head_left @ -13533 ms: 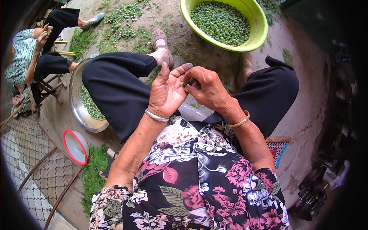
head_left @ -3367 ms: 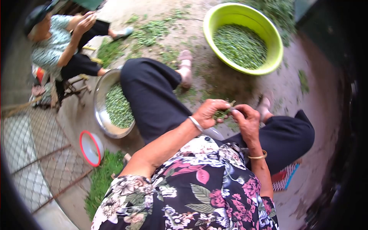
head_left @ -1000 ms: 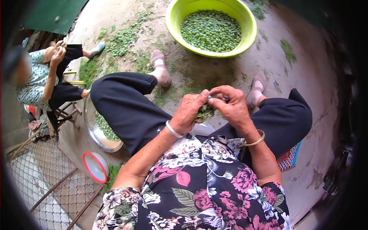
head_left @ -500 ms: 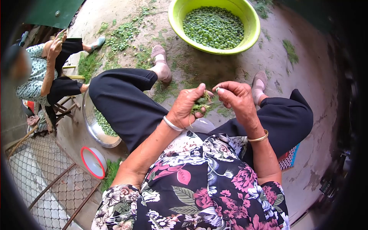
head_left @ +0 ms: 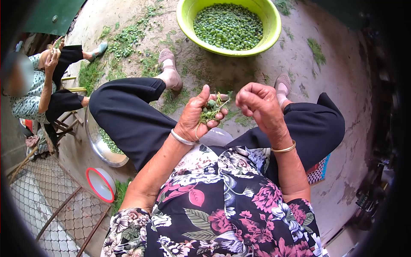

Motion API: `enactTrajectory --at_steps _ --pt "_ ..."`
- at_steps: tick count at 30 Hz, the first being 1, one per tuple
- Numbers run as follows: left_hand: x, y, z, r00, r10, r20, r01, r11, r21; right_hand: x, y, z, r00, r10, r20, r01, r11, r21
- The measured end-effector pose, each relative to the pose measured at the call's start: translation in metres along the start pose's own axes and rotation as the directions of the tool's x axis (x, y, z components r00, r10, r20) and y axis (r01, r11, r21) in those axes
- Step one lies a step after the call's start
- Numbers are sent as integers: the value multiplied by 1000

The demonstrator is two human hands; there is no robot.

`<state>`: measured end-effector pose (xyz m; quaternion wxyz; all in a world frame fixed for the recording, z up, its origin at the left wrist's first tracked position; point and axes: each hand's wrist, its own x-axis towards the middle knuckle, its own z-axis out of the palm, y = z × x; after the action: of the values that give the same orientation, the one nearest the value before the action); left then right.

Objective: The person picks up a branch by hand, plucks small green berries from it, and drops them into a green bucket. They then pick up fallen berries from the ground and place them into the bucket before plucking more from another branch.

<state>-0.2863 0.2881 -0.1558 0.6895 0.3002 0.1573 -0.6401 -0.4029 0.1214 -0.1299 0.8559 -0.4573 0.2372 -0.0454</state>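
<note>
My left hand (head_left: 192, 119) is cupped around a small bunch of green sprigs (head_left: 209, 113) with thin stems and a few round green pods. Its thumb points up, and the fingers curl beneath the bunch. Just to the right, my right hand (head_left: 262, 105) is raised with its fingers curled in, apart from the sprigs. Slight blur hides whether anything is between those fingertips. Between my knees, a grey rounded surface (head_left: 216, 137) shows partly below my hands. Beyond my feet stands a lime-green basin (head_left: 274, 36) holding many round green pods (head_left: 227, 25).
A metal basin (head_left: 95, 141) with green pods sits left of my leg, near a red-rimmed white bowl (head_left: 101, 184). At the left another person (head_left: 32, 92) sits with both hands raised. Green sprigs (head_left: 90, 77) litter the ground; wire mesh (head_left: 43, 192) lies lower left.
My right hand has pulled slightly away from the left; the small pale pod at its fingertips no longer shows. My left hand has opened a little, exposing more of the bunch. The view has shifted.
</note>
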Motion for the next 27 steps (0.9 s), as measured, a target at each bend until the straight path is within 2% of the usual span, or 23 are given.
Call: enactTrajectory --at_steps 1,2,3,4,6,9,10,12,13,14,15,16,18,20,21,23,24,26,27 --pt "1 0 -1 1000 -2 -1 2 1000 0 0 4 -4 1000 8 29 -3 987 -162" --pt "2 0 -2 1000 23 5 -23 997 74 0 9 -2 1000 8 27 -4 987 -162" --pt "3 -1 -3 999 48 13 -49 988 146 1 16 5 991 -127 32 130 937 -324" --pt "3 -2 -3 999 47 13 -48 988 145 0 20 12 965 -256 59 252 843 -476" --pt "3 -6 0 996 87 -12 -83 975 208 -4 21 23 966 -255 47 245 840 -483" --pt "0 -10 7 994 103 -48 -83 947 309 -1 33 24 917 -365 159 374 649 -662" --pt "-1 -11 9 994 100 -48 -80 948 309 1 36 23 918 -365 156 371 650 -663" --pt "-3 -11 12 994 105 -38 -76 885 460 3 35 23 900 -373 225 395 483 -782" --pt "-2 -12 12 994 104 -38 -75 885 460 -1 28 24 958 -246 149 269 586 -764" --pt "-1 -12 11 996 90 -20 -77 926 371 -2 21 25 958 -246 148 268 587 -764" --pt "0 -12 10 997 78 -1 -75 958 278 -3 15 26 983 -170 65 176 796 -579" --pt "2 -10 8 997 78 -2 -74 958 279 -1 12 25 997 -74 8 72 936 -345" --pt "5 -5 4 995 30 93 -42 990 131 1 6 13 999 -35 -36 28 983 -183" --pt "1 -1 1 997 42 69 -50 990 132 3 3 -1 997 63 -53 -66 995 -70" --pt "0 -1 -2 997 60 45 -67 981 180 3 5 1 997 63 -54 -67 995 -69" --pt "1 -2 -2 997 75 25 -79 970 228 2 8 10 989 -124 -79 95 951 -295" --pt "1 -3 0 996 86 27 -90 962 257 4 14 10 989 -125 -81 96 951 -295" --pt "0 -3 4 995 98 29 -103 953 286 8 30 9 970 -244 -16 213 876 -432" --pt "-1 -4 6 995 102 18 -102 939 328 5 25 14 983 -181 -27 154 898 -411"
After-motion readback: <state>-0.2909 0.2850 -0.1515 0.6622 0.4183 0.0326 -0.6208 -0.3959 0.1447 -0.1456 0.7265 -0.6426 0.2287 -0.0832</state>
